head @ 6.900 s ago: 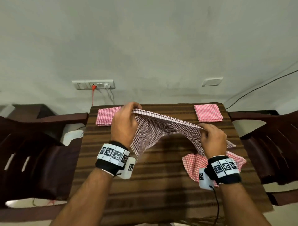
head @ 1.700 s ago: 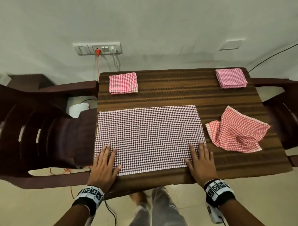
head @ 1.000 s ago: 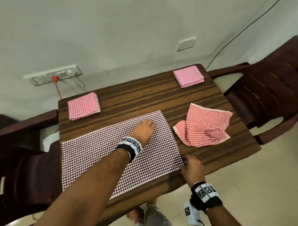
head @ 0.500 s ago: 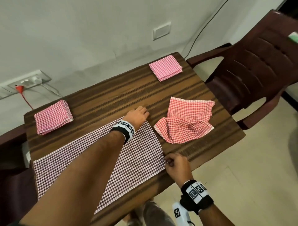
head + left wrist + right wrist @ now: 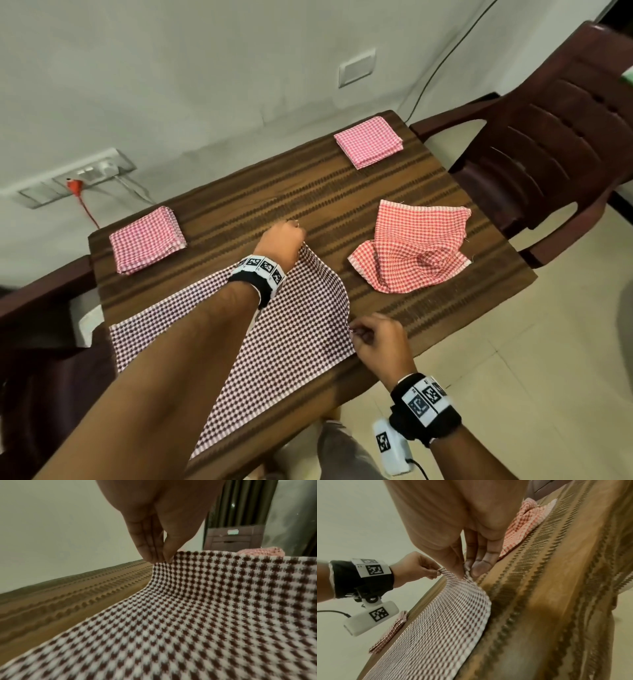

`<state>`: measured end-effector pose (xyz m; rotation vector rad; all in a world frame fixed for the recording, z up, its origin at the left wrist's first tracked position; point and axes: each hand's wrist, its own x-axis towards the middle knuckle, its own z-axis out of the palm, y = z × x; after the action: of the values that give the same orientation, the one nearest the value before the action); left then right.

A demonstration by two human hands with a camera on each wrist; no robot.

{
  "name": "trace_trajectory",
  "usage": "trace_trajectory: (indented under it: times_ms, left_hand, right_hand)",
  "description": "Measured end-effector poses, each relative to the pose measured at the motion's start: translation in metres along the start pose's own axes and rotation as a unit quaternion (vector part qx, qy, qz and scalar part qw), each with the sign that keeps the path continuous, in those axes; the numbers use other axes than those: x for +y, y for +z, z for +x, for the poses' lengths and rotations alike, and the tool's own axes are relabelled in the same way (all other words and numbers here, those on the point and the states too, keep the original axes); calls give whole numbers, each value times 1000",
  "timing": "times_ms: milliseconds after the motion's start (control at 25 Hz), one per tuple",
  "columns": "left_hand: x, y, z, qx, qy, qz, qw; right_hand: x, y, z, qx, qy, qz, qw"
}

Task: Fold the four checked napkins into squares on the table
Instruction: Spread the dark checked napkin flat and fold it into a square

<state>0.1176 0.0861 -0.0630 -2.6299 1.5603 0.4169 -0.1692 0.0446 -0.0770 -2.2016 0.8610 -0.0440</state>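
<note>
Both hands pinch the dark napkin's (image 5: 294,329) right corners, left hand (image 5: 281,241) far, right hand (image 5: 376,342) near; best carry them level to the left edge, corners matching

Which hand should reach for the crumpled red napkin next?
Probably the right hand. It pinches the near right corner of the dark checked napkin and sits closer to the crumpled red napkin. The left hand pinches the far corner with its arm stretched across that cloth.
</note>
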Motion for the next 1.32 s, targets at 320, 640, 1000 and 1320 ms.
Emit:
trace_trajectory:
  times_ms: [320, 640, 1000, 1320]
  left_hand:
    - [-76, 19, -115, 121, -157, -212, 957]
    - [-155, 60, -217, 137, -286, -235, 919]
    - [-178, 81, -252, 108, -314, -268, 904]
    - [-231, 111, -301, 95, -350, -276, 890]
  right_hand:
    - [-84, 71, -39, -65, -141, -17, 988]
    - [-154, 155, -73, -160, -230, -70, 957]
    - [-192, 200, -82, -200, -250, -107, 941]
    - [-229, 254, -109, -251, -276, -123, 920]
